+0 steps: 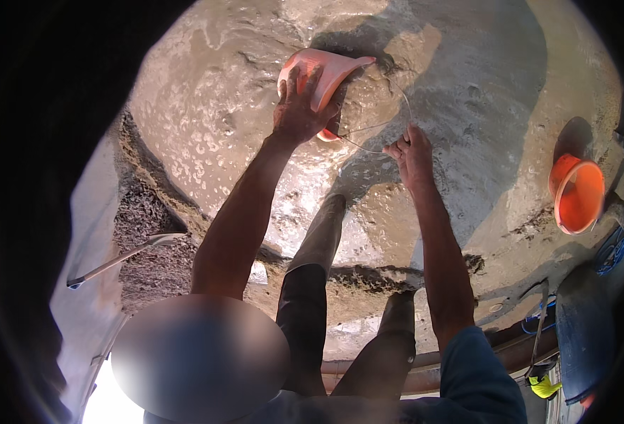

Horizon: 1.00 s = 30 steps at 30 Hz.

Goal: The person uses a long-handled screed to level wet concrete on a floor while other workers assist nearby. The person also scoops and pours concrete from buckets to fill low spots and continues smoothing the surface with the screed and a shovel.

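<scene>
A pink-orange bucket (330, 71) lies tipped on its side in wet grey cement slurry (227, 106) at the top middle of the head view. My left hand (301, 113) grips its body, fingers over the side and pressed on it. My right hand (411, 155), a little to the right and lower, is closed on the bucket's thin wire handle (404, 99), which arcs out from the rim. The bucket's inside is mostly hidden.
My booted legs (315, 240) stand in the slurry. An orange bucket (580, 198) sits at right beside a dark tub (580, 332) and blue hose (612, 247). A long-handled tool (135, 251) lies at left on rough rubble. A pipe (503, 357) runs along the bottom.
</scene>
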Available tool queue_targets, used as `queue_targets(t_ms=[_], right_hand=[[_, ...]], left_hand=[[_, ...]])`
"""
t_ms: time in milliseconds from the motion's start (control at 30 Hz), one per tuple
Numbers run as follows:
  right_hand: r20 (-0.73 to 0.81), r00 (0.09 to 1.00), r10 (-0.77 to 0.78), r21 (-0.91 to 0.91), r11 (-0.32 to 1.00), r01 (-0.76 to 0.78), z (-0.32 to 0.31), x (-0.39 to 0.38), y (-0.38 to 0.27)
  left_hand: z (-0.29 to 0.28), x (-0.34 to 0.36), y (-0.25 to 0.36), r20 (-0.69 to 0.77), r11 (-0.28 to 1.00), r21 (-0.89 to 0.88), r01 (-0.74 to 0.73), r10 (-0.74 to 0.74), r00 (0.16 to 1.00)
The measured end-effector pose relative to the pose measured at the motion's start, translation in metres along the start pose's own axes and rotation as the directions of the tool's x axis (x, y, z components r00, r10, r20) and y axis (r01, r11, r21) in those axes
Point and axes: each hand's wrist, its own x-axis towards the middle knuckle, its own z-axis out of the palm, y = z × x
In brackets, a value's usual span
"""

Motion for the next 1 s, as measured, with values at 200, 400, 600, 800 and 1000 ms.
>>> queue_targets(t_ms=[200,400,600,800,1000], right_hand=[[-0.116,0.987,-0.115,-0.086,0.991,0.105,-0.03,-0.1,-0.049],[-0.152,0.966,-0.21,-0.214,0.961,0.175,0.005,-0.191,-0.084],[-0.239,0.924,-0.3,-0.385,0.902,0.193,-0.046,-0.299,-0.103],[-0.44,0.843,-0.308,-0.169,0.951,0.259,-0.145,-0.391,-0.108],[-0.607,0.716,-0.345,-0.142,0.933,0.33,-0.281,-0.501,-0.069]], left_hand=[[0.01,-0.028,0.078,0.266,0.949,-0.309,0.066,0.02,0.964],[0.029,-0.056,0.098,0.534,0.746,-0.599,0.289,0.104,0.839],[0.034,-0.145,0.109,0.309,0.777,-0.605,0.176,0.025,0.951],[-0.015,-0.235,0.048,0.33,0.882,-0.419,0.218,-0.075,0.941],[-0.085,-0.315,-0.009,0.377,0.926,-0.185,0.328,-0.242,0.894]])
